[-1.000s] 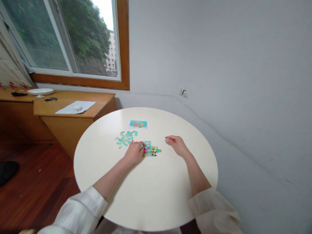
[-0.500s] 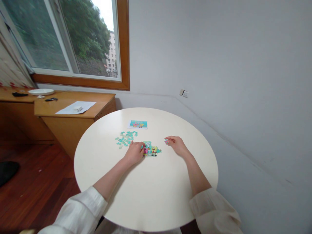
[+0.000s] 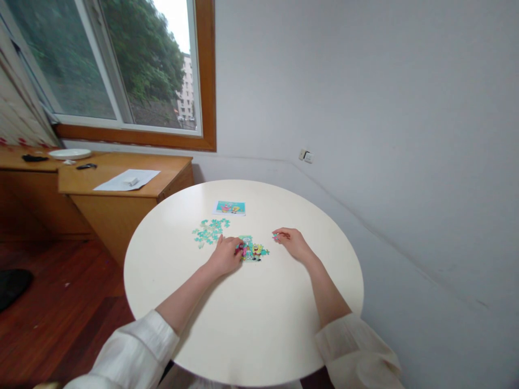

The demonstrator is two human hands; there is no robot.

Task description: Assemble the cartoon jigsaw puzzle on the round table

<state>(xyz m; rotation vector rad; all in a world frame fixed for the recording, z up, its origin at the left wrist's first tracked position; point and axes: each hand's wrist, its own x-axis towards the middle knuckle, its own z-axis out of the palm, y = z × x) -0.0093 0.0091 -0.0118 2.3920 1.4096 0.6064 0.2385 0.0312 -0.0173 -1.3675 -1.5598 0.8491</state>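
A partly joined cartoon puzzle (image 3: pixel 254 250) lies near the middle of the round white table (image 3: pixel 243 324). My left hand (image 3: pixel 225 255) rests on the puzzle's left edge with its fingers curled, pressing on the joined pieces. To the right of the puzzle, my right hand (image 3: pixel 292 242) pinches a small teal and pink puzzle piece (image 3: pixel 276 235) just above the tabletop. Several loose teal pieces (image 3: pixel 208 230) lie scattered to the left of the puzzle. A small reference picture card (image 3: pixel 230 207) lies farther back.
A wooden cabinet (image 3: pixel 117 200) stands at the left under the window, with a sheet of paper (image 3: pixel 125 179), a white plate (image 3: pixel 70 154) and small dark items on it. White walls close in behind and to the right. Dark wood floor (image 3: pixel 52 302) lies at the left.
My left hand has slid slightly right onto the joined puzzle. My right hand has stayed almost still with its piece.
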